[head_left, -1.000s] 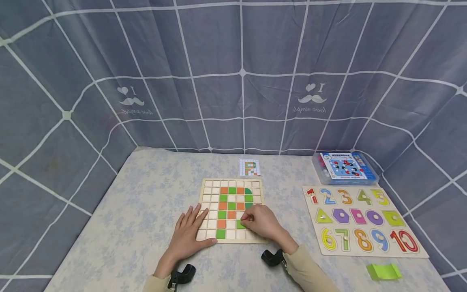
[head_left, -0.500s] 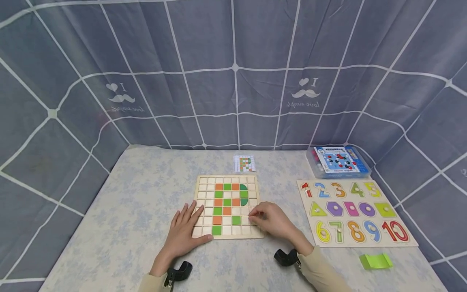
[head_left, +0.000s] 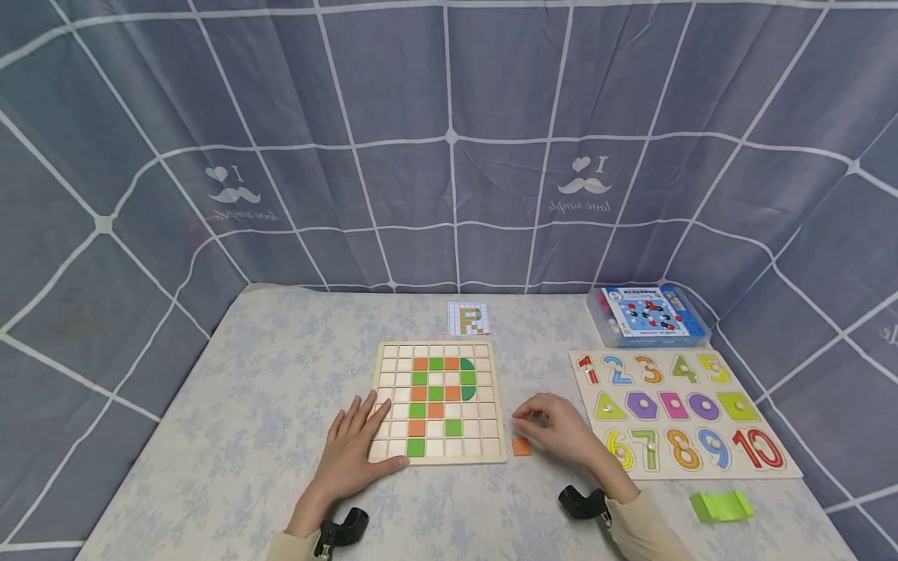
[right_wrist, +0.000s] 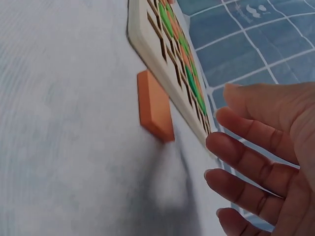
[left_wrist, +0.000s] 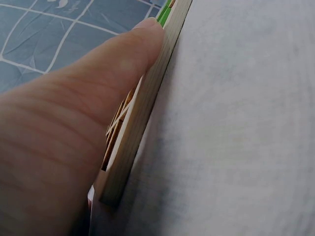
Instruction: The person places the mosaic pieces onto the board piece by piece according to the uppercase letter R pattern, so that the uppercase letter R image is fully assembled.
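A square wooden grid board (head_left: 500, 405) lies on the table, with green and orange tiles (head_left: 436, 393) set in some of its cells. My left hand (head_left: 356, 450) rests on its left front corner, fingers spread; in the left wrist view the thumb (left_wrist: 118, 59) presses along the board's edge. Just right of the board an orange square tile (head_left: 521, 446) lies flat on the table. Above and beside that tile is my right hand (head_left: 556, 428), its fingers loosely bent. The right wrist view shows nothing in the fingers (right_wrist: 246, 157) and the orange tile apart from them.
Behind the board lies a small pattern card (head_left: 468, 319). A number-and-shape puzzle board (head_left: 691, 471) occupies the right side, with a clear plastic box (head_left: 648, 318) behind it and a light green block (head_left: 722, 506) in front.
My right hand has moved right, off the grid board to the table beside it. The orange tile there has come into sight. My left hand stays on the board; the head view has shifted slightly.
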Action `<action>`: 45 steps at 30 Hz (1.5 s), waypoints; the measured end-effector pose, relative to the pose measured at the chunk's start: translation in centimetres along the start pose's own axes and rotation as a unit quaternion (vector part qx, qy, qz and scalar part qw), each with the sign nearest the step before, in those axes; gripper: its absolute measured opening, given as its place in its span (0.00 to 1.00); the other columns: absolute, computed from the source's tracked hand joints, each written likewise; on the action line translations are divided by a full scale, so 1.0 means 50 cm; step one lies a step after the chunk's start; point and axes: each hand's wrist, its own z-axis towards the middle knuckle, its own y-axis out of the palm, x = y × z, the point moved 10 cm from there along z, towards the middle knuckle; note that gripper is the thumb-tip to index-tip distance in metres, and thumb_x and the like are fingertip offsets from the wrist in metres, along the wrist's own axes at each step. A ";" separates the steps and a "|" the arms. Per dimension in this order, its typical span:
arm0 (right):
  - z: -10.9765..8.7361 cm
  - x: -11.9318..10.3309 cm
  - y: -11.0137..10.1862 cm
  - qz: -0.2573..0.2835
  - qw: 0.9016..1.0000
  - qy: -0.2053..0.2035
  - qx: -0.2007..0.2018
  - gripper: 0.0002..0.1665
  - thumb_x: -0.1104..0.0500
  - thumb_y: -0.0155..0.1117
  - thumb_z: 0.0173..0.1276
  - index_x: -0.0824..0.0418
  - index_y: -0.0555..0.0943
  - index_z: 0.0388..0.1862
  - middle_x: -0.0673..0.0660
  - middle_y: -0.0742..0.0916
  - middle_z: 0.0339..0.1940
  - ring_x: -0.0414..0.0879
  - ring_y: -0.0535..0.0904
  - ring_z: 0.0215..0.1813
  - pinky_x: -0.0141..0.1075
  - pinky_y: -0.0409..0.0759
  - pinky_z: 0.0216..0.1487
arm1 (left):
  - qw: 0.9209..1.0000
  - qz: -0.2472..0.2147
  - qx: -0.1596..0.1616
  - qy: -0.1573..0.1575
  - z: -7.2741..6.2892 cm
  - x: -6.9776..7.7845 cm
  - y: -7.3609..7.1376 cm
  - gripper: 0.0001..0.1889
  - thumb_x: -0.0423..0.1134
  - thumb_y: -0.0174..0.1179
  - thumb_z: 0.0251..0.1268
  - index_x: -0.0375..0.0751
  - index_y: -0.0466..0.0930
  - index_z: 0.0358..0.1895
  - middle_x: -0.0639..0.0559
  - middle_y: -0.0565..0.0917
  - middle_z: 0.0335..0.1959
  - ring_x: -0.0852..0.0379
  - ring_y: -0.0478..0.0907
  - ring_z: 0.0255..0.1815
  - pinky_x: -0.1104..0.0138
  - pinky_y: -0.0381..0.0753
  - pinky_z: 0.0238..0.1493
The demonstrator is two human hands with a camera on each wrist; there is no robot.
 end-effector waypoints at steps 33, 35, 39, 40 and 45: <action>-0.030 0.016 0.027 0.012 0.998 -0.038 -0.041 0.13 0.49 0.77 0.52 0.48 0.85 0.36 0.39 0.82 0.35 0.39 0.70 0.40 0.34 0.71 0.40 | 1.000 0.006 0.019 0.010 -0.002 0.006 -0.001 0.50 0.66 0.65 0.49 0.44 0.60 0.73 0.41 0.54 0.74 0.36 0.45 0.73 0.42 0.41 0.66; -0.030 0.016 0.029 0.014 0.998 -0.039 -0.047 0.14 0.49 0.78 0.51 0.48 0.85 0.37 0.39 0.82 0.36 0.39 0.70 0.41 0.35 0.71 0.42 | 1.000 0.005 0.020 0.012 -0.002 0.006 -0.002 0.50 0.66 0.65 0.48 0.44 0.60 0.73 0.41 0.54 0.74 0.36 0.45 0.73 0.41 0.41 0.66; -0.029 0.014 0.033 0.014 0.998 -0.039 -0.055 0.17 0.49 0.79 0.48 0.48 0.86 0.37 0.40 0.81 0.36 0.39 0.70 0.42 0.36 0.71 0.44 | 1.000 0.005 0.016 0.010 -0.002 0.005 -0.001 0.50 0.66 0.64 0.49 0.45 0.60 0.73 0.42 0.53 0.74 0.37 0.44 0.73 0.42 0.41 0.66; -0.029 0.014 0.034 0.014 0.998 -0.037 -0.057 0.17 0.50 0.80 0.47 0.48 0.86 0.37 0.40 0.81 0.36 0.39 0.70 0.41 0.36 0.71 0.44 | 1.000 0.005 0.017 0.009 -0.002 0.005 -0.002 0.50 0.67 0.64 0.49 0.45 0.60 0.73 0.42 0.54 0.74 0.37 0.44 0.73 0.42 0.41 0.66; -0.029 0.019 0.040 0.009 0.998 -0.030 -0.063 0.15 0.51 0.79 0.48 0.48 0.86 0.37 0.40 0.81 0.35 0.39 0.69 0.40 0.35 0.70 0.42 | 1.000 0.007 0.022 0.013 -0.001 0.007 -0.004 0.49 0.67 0.64 0.49 0.44 0.61 0.73 0.41 0.54 0.74 0.36 0.45 0.73 0.42 0.42 0.66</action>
